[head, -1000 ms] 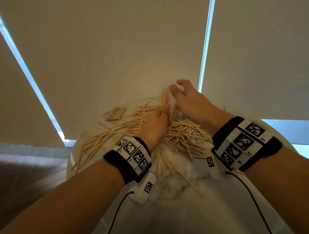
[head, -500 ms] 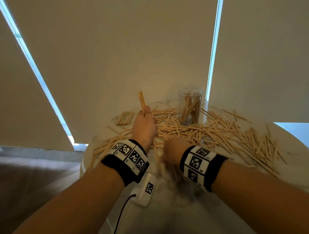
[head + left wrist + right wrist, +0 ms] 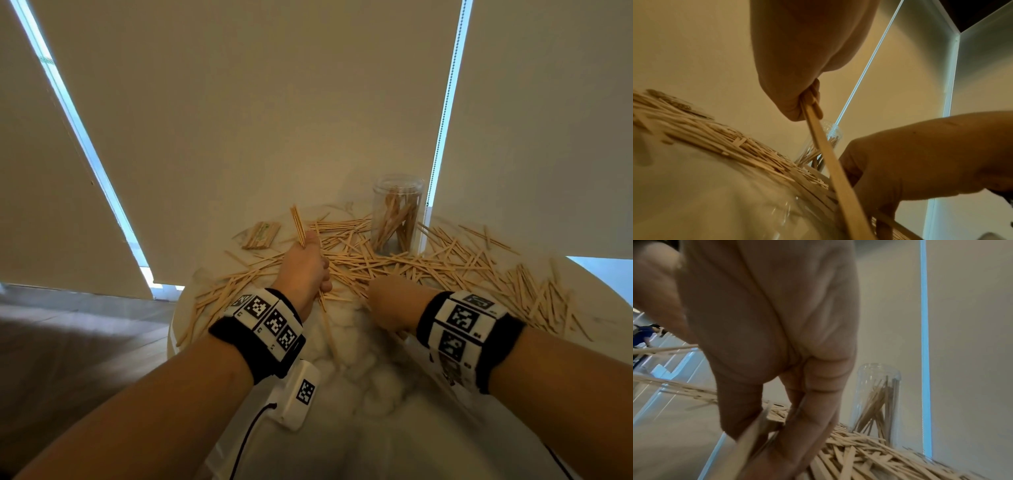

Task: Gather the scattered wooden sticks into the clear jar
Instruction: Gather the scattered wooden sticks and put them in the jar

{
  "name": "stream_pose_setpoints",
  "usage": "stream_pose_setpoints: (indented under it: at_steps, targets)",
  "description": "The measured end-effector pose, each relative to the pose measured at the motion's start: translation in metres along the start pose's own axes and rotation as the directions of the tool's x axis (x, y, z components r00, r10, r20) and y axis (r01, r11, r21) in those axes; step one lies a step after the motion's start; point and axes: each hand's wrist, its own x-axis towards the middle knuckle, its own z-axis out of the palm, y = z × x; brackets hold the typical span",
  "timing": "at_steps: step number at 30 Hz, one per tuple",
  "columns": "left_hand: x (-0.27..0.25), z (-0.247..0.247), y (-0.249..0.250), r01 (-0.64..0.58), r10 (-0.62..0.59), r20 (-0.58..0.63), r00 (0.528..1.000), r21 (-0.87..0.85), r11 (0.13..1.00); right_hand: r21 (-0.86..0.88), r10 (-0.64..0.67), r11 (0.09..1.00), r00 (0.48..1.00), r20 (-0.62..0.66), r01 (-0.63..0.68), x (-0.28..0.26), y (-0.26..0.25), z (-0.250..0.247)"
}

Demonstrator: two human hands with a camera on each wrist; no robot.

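Many thin wooden sticks [image 3: 452, 270] lie scattered across the far half of a round white marble table [image 3: 376, 404]. The clear jar [image 3: 397, 216] stands upright at the back with several sticks leaning inside; it also shows as the jar [image 3: 877, 402] in the right wrist view. My left hand [image 3: 310, 263] grips a bundle of sticks [image 3: 297, 224] that pokes out above and below the fist, left of the jar. My right hand [image 3: 387, 301] is down at the near edge of the pile, thumb and fingers [image 3: 813, 423] pinching blurred sticks [image 3: 754, 439].
A small banded packet of sticks [image 3: 260, 234] lies at the back left of the table. Closed roller blinds hang right behind the table, with a bead cord [image 3: 442, 137] beside the jar. A white sensor box [image 3: 301, 394] hangs under my left wrist.
A second ago my right hand was up at the back by the jar; it has come down to the near edge of the pile. My left hand shifted left with its bundle.
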Motion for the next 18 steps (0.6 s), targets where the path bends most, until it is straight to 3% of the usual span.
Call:
stream_pose_setpoints:
  at_steps: [5,9,12,15,18]
  targets:
    - [0.009,0.002,-0.009,-0.007,0.008,-0.001,1.0,0.174,0.985,0.214,0.065,0.976,0.989,-0.131,-0.036,-0.005,0.027,-0.016]
    - [-0.004,0.011,-0.009,-0.068,0.035,0.126,0.991,0.275,0.959,0.512,0.059,0.851,0.946,-0.319,0.12,-0.016,0.033,-0.034]
    - [-0.005,0.026,-0.007,-0.102,0.04,0.246,0.969,0.246,0.964,0.519,0.01,0.821,0.904,-0.427,0.236,-0.017,0.024,-0.038]
    - [0.017,0.037,-0.018,-0.094,0.052,0.183,0.982,0.228,0.969,0.544,0.056,0.793,0.857,-0.513,0.274,-0.011,0.018,-0.036]
    - [0.023,0.038,-0.019,-0.156,0.134,0.096,0.986,0.281,0.947,0.485,-0.022,0.813,0.849,-0.529,0.323,-0.01,0.017,-0.035]
